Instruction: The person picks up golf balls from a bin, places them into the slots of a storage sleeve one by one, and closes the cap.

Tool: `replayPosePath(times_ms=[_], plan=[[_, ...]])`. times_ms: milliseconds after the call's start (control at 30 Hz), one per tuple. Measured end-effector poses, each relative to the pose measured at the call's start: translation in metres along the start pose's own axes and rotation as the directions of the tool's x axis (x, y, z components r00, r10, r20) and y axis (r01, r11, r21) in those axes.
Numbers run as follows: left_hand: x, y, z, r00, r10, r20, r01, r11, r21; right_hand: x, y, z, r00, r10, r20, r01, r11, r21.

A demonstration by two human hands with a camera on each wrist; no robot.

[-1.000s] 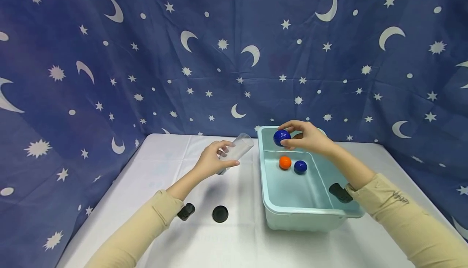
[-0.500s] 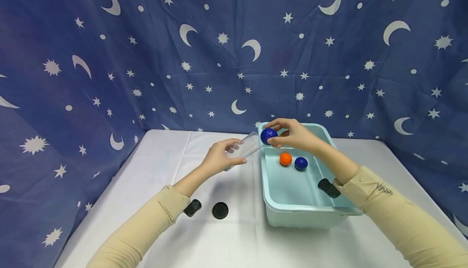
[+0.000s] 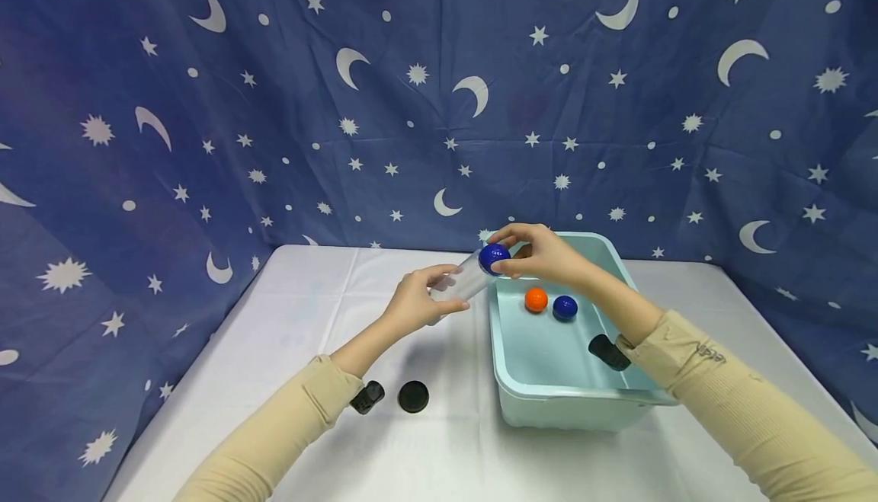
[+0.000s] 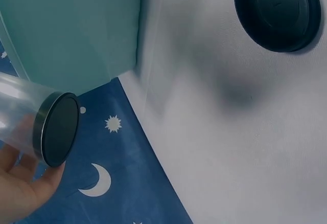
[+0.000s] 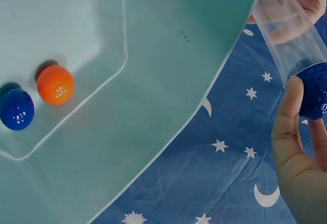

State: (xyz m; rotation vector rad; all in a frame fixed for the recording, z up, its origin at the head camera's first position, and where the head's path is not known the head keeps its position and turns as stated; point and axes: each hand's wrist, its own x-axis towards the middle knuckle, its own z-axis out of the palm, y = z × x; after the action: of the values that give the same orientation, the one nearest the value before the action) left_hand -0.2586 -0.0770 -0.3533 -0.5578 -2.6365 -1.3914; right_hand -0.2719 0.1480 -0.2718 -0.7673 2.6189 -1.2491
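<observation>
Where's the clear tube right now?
In the head view, just right of centre, beside the teal bin: the left hand holds the clear tube tilted, its upper end at the blue ball pinched by the right hand.

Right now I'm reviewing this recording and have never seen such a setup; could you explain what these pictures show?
There is no robot here, just a person's two bare hands. The wide picture comes from a camera worn on the head, looking forward and down; the other two come from cameras on the wrists, probably the black wrist units.

The left hand holds a tilted clear tube; the left wrist view shows a black cap on its lower end. The right hand holds a blue ball at the upper end; how far it sits inside is hard to tell.

On the white-covered table are a pale green bin, containing an orange ball and a second blue ball, and a black lid.
</observation>
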Motion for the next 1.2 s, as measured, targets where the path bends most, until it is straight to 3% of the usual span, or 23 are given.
replayPosePath(times_ms=[267,600,867,1200], plan=[[-0.003,-0.001,0.004,1.0,0.031,-0.002,-0.031,0.999,-0.04,-0.002,-0.001,-0.001,0.999,-0.04,-0.013,0.039,0.999,-0.01],[-0.008,-0.011,0.005,0.998,-0.052,-0.037,0.049,0.994,-0.097,-0.007,0.003,-0.008,1.0,-0.005,-0.024,0.003,0.998,-0.055],[-0.013,-0.016,0.007,0.997,-0.063,-0.044,0.057,0.991,-0.125,-0.011,0.014,-0.011,1.0,-0.006,0.004,0.007,0.993,-0.114],[-0.019,-0.02,0.005,0.996,-0.067,-0.052,0.057,0.984,-0.166,-0.009,0.026,-0.009,1.0,0.006,-0.02,-0.009,0.984,-0.179]])
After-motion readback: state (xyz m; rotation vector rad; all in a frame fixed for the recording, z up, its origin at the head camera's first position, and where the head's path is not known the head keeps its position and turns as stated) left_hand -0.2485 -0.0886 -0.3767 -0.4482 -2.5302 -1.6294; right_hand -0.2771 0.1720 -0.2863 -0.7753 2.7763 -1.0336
